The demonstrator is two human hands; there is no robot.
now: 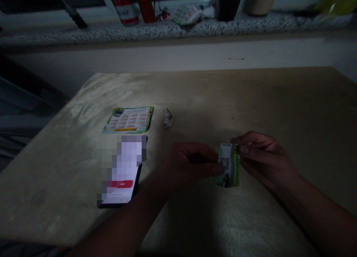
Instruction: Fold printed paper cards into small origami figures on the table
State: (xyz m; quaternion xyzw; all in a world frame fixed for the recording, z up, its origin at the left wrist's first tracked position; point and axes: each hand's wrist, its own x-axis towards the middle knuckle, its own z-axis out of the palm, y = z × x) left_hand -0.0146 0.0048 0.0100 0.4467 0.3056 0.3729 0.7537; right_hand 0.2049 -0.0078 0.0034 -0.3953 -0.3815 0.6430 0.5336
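Note:
Between my two hands, above the table, is a small green and white printed card (230, 175) with a square code on it. My left hand (192, 162) pinches its left edge between thumb and fingers. At the upper right edge, my right hand (264, 156) grips the same card with thumb and forefinger. To the left lies a phone (122, 175) with a lit screen, its upper part blurred out. Past the phone rests a flat printed calendar card (128, 119) with a green border. Beside that stands a small folded piece of printed paper (168, 119).
The cloth-covered table (195, 90) meets a white wall at the back. On the speckled stone sill (156, 31) above stand a red can (124, 8), a small red bottle (147, 8), a crumpled packet (188, 15), a dark cup (228, 4) and a beige container (260, 2).

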